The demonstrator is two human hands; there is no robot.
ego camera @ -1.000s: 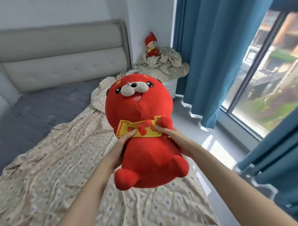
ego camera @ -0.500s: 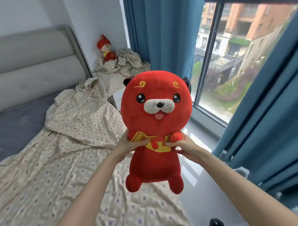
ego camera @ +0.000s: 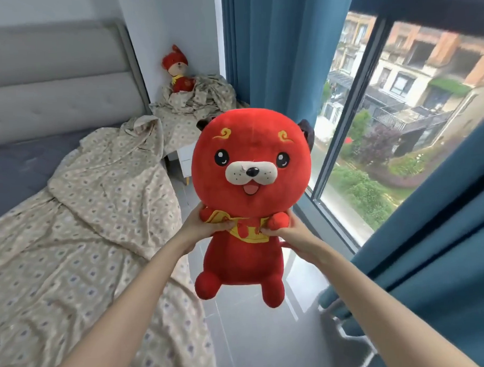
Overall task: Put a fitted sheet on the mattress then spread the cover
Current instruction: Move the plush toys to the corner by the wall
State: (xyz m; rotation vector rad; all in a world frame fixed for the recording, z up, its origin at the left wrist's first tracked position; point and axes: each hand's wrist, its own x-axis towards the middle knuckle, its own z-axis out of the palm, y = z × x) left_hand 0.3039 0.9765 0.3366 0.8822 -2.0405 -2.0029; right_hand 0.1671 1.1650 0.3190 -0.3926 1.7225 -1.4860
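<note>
Head: plush [ego camera: 246,266] held upright; sheet [ego camera: 85,245] lengthwise on mattress [ego camera: 18,171].

single head-worn wide-angle view, facing forward and down, mattress [ego camera: 13,171] at left, window [ego camera: 399,121] at right

Bright, even daylight enters through the large dark-framed glass window [ego camera: 400,148] on the right and gleams on the pale glossy floor tiles [ego camera: 256,343], while wide-angle distortion bends the edges and distant buildings look soft.
</note>
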